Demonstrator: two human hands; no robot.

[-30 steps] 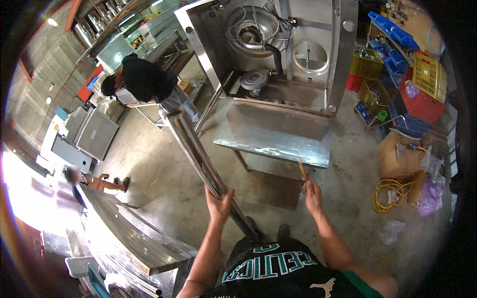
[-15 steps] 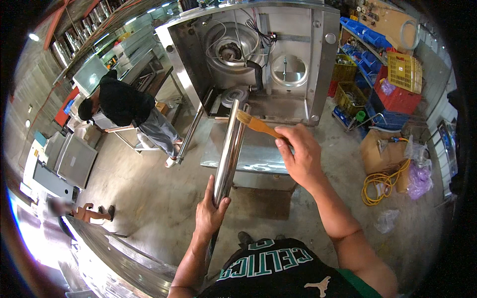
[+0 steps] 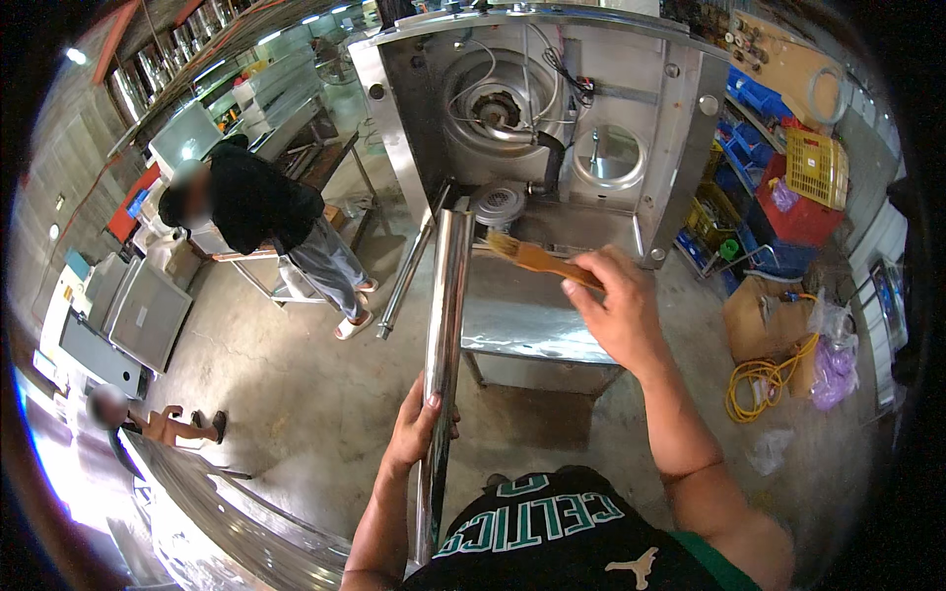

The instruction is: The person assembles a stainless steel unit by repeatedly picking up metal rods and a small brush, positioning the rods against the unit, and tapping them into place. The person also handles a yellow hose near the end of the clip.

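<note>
Grips a metal tube (image 3: 445, 315) in left hand (image 3: 412, 426), a brush (image 3: 542, 263) in right hand (image 3: 621, 303). Risks tipping tube's far end left through loose hold.

Tube (image 3: 447, 305) = smooth, glossy metal, mirror-like. Just R of tube, brush (image 3: 542, 261) w/ wood-look handle + rough bristles; beyond tube, bench top (image 3: 537, 320) = shiny sheet metal. Floor (image 3: 286, 394) L of tube = matt concrete; crate (image 3: 818, 167) far R of tube = plastic.
</note>
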